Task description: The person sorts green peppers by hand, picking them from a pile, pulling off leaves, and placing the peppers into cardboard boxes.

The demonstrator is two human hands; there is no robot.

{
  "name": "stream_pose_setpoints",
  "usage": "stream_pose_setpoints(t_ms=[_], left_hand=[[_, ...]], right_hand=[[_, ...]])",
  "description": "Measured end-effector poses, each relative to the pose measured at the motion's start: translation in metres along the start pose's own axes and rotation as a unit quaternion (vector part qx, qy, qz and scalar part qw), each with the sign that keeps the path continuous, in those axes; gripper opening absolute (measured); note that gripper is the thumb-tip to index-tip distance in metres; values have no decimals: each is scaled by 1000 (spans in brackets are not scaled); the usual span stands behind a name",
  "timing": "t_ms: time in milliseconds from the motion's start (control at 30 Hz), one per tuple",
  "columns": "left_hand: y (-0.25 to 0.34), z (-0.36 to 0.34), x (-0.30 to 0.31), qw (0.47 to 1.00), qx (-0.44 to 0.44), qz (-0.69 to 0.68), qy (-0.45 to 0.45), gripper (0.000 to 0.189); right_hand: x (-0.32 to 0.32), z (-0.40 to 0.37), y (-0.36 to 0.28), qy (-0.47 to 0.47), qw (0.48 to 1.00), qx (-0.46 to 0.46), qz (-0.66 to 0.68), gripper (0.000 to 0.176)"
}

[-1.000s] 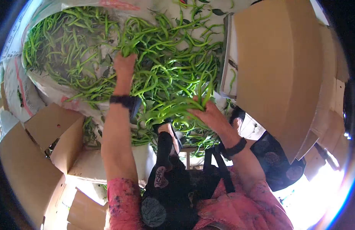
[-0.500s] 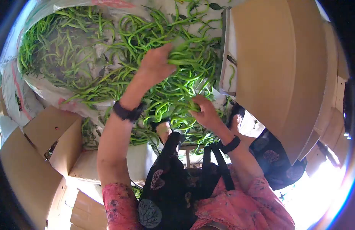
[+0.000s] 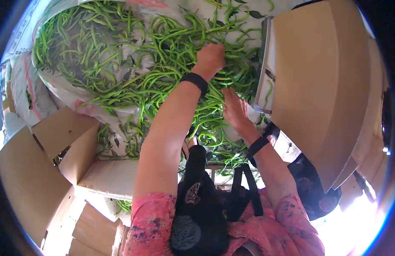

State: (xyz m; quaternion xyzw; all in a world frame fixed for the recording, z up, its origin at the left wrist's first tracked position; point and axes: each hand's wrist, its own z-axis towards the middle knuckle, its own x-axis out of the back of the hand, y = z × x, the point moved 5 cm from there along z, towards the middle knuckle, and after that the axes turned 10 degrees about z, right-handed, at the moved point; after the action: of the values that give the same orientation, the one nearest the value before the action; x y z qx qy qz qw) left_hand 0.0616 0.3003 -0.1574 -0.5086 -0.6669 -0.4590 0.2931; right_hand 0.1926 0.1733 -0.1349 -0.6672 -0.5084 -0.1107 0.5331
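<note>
Long green peppers (image 3: 163, 81) lie in a wide tangled heap over pale plastic sheeting. My left hand (image 3: 211, 58), with a black band at its wrist, reaches into the upper part of the heap with its fingers bent down among the peppers; the fingertips are hidden. Below and right of it, my right hand (image 3: 235, 109) is at the heap's right side, its fingers pressed round green peppers that extend up and left from it.
A large cardboard box (image 3: 308, 72) stands on the right, beside a pale tray edge (image 3: 267, 64). Another open cardboard box (image 3: 31, 170) is at the lower left. A white sack (image 3: 29, 91) lies at the left edge.
My left hand has moved right and slightly up over the heap. My right hand has shifted up and a little right, closer to the left one. The whole view has shifted slightly.
</note>
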Motion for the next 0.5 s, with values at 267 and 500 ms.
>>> stream_pose_setpoints(t_ms=[267, 500], left_hand=[[-21, -5, -10, 992, -110, -52, -15, 43], [-9, -12, -24, 983, -162, -34, -81, 44]], right_hand=[[-10, -24, 2, -25, 999, -14, -30, 28], [-16, -45, -27, -96, 977, 107, 159, 37]])
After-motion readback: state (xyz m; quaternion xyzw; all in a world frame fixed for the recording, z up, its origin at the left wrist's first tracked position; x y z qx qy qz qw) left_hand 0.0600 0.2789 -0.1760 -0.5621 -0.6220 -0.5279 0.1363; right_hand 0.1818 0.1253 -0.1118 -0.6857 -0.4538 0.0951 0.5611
